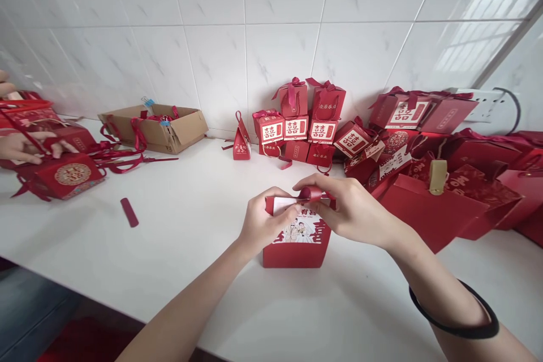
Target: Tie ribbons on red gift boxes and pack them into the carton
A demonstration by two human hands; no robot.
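Note:
A red gift bag (292, 256) stands upright on the white table in front of me. Its white front panel (299, 232) shows a cartoon couple and red characters. My left hand (265, 218) grips the bag's upper left edge, thumb across the front and fingers behind. At the top right, my right hand (345, 203) pinches a dark red strap (314, 193), which curls into a loop at the bag's top edge. Fingers partly hide the place where strap and bag meet.
Finished red boxes (297, 130) are stacked by the tiled wall, with more red bags (428, 209) at right. A cardboard box (186, 127) holds ribbons. One loose strap (129, 212) lies at left, near another person's hand (25, 146) on a red box (72, 175).

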